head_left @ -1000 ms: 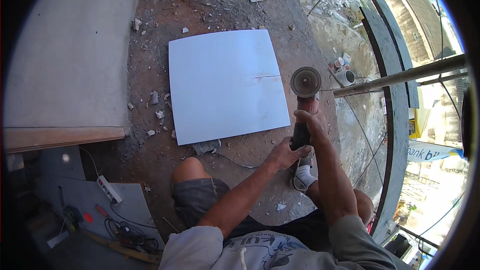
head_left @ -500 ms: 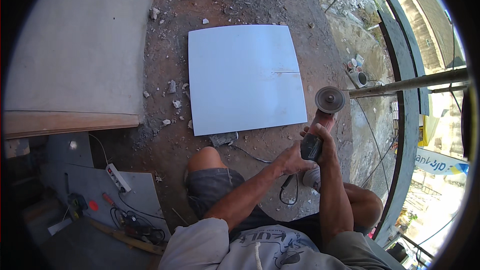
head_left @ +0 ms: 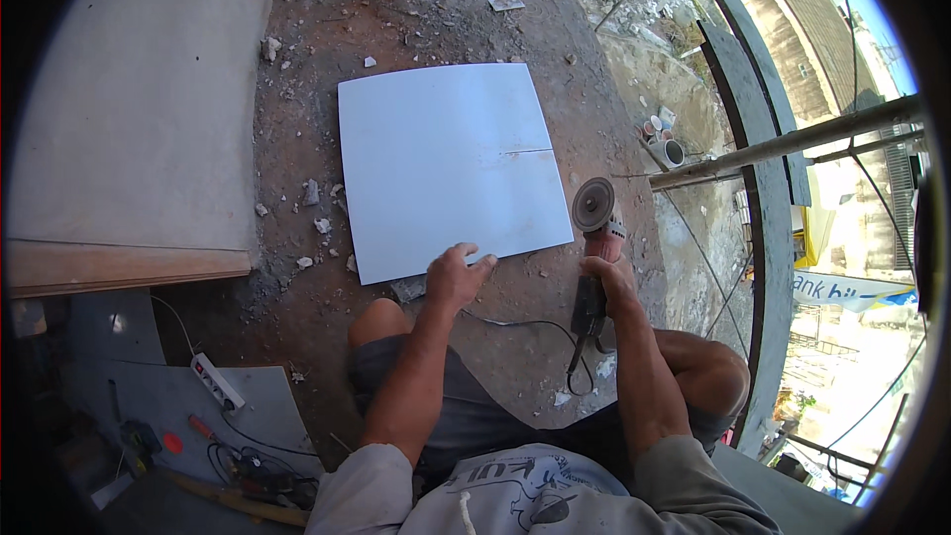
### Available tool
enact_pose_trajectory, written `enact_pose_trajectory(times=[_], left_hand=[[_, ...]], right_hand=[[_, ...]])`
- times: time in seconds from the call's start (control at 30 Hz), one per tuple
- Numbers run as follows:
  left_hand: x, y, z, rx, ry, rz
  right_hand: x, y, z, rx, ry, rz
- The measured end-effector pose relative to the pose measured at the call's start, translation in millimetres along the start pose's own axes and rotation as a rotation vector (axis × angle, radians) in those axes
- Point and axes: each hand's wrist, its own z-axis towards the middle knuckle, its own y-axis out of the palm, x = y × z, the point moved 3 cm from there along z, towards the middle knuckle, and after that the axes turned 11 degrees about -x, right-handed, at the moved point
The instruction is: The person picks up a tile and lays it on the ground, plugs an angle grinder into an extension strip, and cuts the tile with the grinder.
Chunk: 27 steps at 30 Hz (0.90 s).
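Observation:
An angle grinder (head_left: 586, 305) is in my right hand (head_left: 616, 282), its round disc pointing up and away from me beyond the fingers. The disc is beside the right edge of a large white panel (head_left: 436, 159) lying on the ground. A thin dark slit runs into the panel from its right edge. At the panel's near edge is my left hand (head_left: 456, 279), holding nothing, thumb and fingers apart. Whether its fingers touch the panel I cannot tell. The grinder's black cord loops below its handle.
Rubble bits (head_left: 322, 225) are scattered on the dirt. A pale slab with a wooden edge (head_left: 129, 272) lies at left. At lower left are a white power strip (head_left: 216, 381) and a corded tool (head_left: 263, 476). A pole (head_left: 792, 139) crosses on the right.
My left hand has left the grinder and moved left to the panel's near edge. My right hand has turned the grinder more upright and moved slightly left. The whole view has shifted.

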Motion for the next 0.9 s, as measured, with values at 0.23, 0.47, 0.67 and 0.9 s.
enact_pose_trajectory(times=[0.23,0.47,0.67,0.9], left_hand=[[-115.2,-126.9,32.2,0.299,-0.208,0.13],[-214.0,-59.0,39.9,0.322,-0.482,0.472],[-240.9,-39.0,40.8,0.507,-0.175,-0.075],[-227.2,-40.1,38.8,0.481,-0.183,-0.18]], right_hand=[[51.0,-6.3,27.4,-0.07,0.036,-0.269],[88.3,-0.5,25.8,0.057,0.207,-0.513],[85.6,7.2,24.1,-0.036,0.309,-0.695],[86.1,11.1,28.7,-0.018,0.34,-0.748]])
